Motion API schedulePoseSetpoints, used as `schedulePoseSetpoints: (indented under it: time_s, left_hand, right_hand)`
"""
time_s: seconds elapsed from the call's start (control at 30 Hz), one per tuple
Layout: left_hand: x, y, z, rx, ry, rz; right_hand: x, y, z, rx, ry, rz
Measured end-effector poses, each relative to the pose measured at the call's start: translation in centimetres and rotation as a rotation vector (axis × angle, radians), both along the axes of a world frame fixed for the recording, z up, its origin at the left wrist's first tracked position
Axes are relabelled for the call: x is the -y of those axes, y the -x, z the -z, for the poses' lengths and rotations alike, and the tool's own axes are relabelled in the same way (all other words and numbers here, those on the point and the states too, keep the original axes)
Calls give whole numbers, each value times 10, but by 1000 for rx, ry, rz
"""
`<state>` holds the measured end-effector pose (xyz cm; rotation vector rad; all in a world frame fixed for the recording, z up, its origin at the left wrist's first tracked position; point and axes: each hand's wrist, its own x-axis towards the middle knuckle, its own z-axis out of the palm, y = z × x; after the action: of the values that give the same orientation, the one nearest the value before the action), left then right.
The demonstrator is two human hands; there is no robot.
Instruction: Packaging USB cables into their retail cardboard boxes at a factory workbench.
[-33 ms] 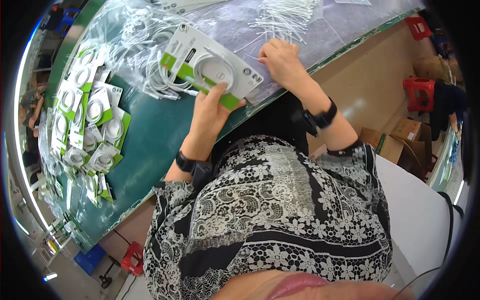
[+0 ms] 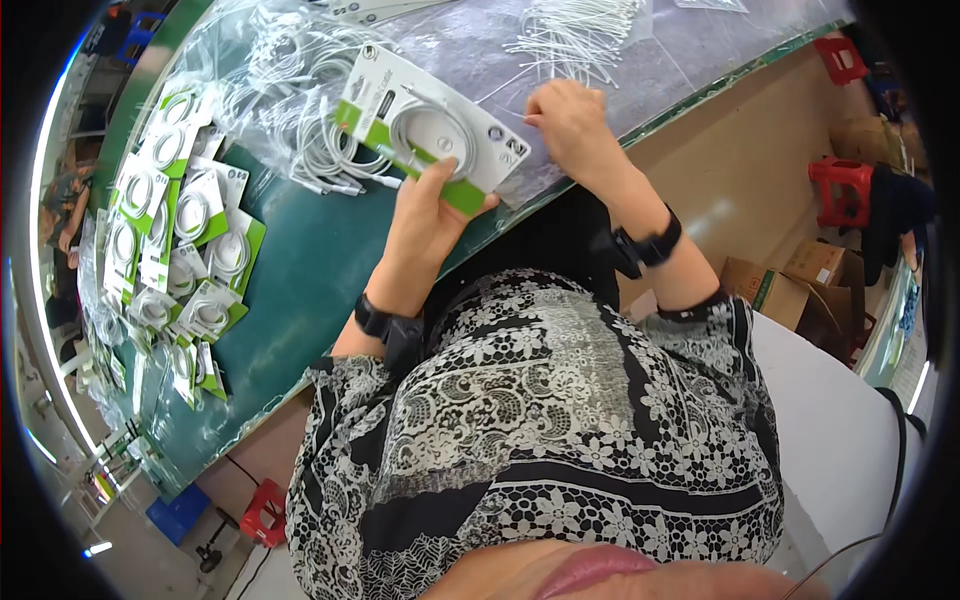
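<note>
My left hand (image 2: 428,222) grips the lower edge of a white and green cable card (image 2: 490,140), thumb on its front. A white charging cable (image 2: 462,150) lies coiled on the card, which is tilted above the table. To the right of the card, my right hand (image 2: 570,125) is closed, thumb and fingers together. Whatever thin thing it may hold is too small to make out. Just beyond it lies a loose pile of thin white ties (image 2: 585,35).
Coiled white cables in clear plastic (image 2: 310,60) lie behind the card. Several carded cables (image 2: 205,215) are heaped on the green table (image 2: 290,270) at left. Red stools (image 2: 840,185) and cardboard boxes (image 2: 765,290) stand on the floor at right.
My right hand has shifted slightly right and toward me. The card in my left hand has moved a little to the right.
</note>
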<state>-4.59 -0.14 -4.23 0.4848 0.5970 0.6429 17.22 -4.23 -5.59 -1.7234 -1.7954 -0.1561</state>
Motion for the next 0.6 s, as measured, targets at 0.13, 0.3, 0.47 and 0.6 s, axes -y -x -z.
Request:
schedulePoseSetpoints:
  time_s: [0.13,0.3,0.47,0.6]
  left_hand:
    - [-7,-2,7,445,389,-5]
    - [-13,-14,-2,844,817,183]
    - [-6,-22,-12,1135,914,274]
    - [-6,-26,-10,1243,901,346]
  right_hand:
    - [23,10,-33,-143,-88,-49]
    - [34,28,-60,-243,-158,-139]
    - [38,42,-80,-171,-230,-95]
    - [41,50,-91,-97,-266,-79]
